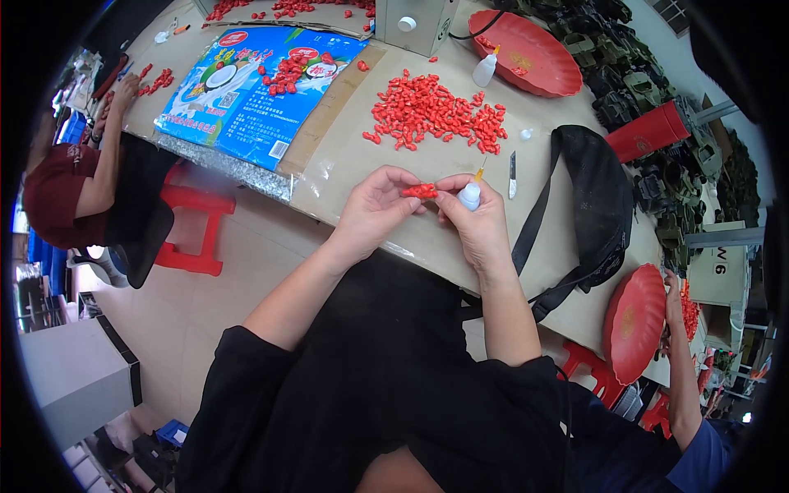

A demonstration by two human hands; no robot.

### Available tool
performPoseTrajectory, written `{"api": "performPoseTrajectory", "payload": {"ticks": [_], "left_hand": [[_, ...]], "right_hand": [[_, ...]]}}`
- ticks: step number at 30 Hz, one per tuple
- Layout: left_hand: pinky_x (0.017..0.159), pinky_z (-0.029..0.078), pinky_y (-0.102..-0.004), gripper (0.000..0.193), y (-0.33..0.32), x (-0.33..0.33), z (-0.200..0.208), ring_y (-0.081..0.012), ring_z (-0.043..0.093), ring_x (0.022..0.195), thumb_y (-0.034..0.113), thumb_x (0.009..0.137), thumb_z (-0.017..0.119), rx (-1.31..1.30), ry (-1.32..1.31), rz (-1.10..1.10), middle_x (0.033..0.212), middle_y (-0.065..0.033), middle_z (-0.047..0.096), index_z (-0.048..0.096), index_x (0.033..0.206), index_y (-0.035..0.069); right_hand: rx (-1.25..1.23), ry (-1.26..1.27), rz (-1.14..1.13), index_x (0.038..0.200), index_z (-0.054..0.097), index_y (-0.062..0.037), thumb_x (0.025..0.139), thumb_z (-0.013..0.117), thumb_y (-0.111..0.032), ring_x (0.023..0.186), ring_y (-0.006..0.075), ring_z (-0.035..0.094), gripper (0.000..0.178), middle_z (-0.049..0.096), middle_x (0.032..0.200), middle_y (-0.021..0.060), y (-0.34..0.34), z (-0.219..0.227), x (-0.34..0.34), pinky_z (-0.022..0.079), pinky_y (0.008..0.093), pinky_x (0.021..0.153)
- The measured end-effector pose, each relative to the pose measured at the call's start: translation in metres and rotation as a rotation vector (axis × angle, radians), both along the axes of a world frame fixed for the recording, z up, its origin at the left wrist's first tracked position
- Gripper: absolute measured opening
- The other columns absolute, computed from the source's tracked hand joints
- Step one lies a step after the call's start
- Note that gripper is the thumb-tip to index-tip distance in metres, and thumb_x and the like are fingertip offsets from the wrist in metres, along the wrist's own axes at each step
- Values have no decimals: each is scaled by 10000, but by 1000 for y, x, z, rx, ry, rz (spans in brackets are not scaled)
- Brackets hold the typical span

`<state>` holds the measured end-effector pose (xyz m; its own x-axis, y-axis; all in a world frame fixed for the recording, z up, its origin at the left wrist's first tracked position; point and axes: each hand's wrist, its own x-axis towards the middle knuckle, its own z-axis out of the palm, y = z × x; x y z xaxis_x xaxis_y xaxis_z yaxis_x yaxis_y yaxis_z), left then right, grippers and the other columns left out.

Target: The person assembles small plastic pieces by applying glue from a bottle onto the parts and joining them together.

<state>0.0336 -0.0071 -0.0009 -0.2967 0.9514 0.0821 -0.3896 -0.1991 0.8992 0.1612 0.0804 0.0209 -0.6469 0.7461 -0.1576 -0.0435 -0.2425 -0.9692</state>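
Near the table's front edge, my left hand (380, 205) pinches a small, glossy red peanut-shaped piece (421, 191) between thumb and fingers. My right hand (483, 226) is closed around a small white glue-type bottle (469, 196) whose yellow-based needle tip points up and away. The right thumb and fingertip also meet the right end of the red piece. Just beyond my hands lies a wide pile of similar red pieces (427, 111). A craft knife (513, 175) rests to the right of the pile, beside a small white cap (526, 134).
A black waist bag (592, 205) with straps lies on the right. Red scalloped trays (542, 53) (634, 324) stand at the back and right edge. Another white bottle (485, 69) is by the far tray. Blue printed cardboard (246, 123) covers the left. People work at both sides.
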Motion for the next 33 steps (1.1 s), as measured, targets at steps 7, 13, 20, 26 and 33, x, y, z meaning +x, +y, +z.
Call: {"api": "performPoseTrajectory", "payload": {"ticks": [7,13,20,26,33], "left_hand": [[759,461,-266,201,0,-1,-1,-128,531,851,-56,784,495,2,7,-16,932,-80,526,446,970,1],[728,464,-268,217,-1,-4,-3,-142,539,826,31,827,479,-41,-141,-92,905,-91,542,456,1039,-12],[679,465,-269,283,-1,-12,11,-159,542,761,153,871,433,-119,-476,-249,887,-107,552,461,1087,-29],[662,461,-262,293,5,-14,13,-148,537,742,175,872,434,-118,-499,-293,876,-97,553,471,1076,-32],[656,444,-256,231,54,-9,49,-137,533,749,141,832,502,-131,156,-59,842,-76,560,514,1021,8]], "right_hand": [[0,8,-7,854,546,6,751,582,-20,569,69,502,112,541,711,29,-1,1,0,428,185,518],[-41,98,30,859,545,8,754,578,-15,576,76,506,112,553,725,41,-3,4,2,431,196,523],[-71,166,-41,865,536,12,753,571,-20,561,87,495,122,564,730,59,-2,4,4,407,206,513],[-88,166,-70,861,554,3,752,580,-36,554,59,494,118,536,686,14,0,5,1,416,194,502],[-38,163,-317,892,474,-38,756,548,-42,575,84,462,154,480,678,8,2,2,4,389,215,534]]}}
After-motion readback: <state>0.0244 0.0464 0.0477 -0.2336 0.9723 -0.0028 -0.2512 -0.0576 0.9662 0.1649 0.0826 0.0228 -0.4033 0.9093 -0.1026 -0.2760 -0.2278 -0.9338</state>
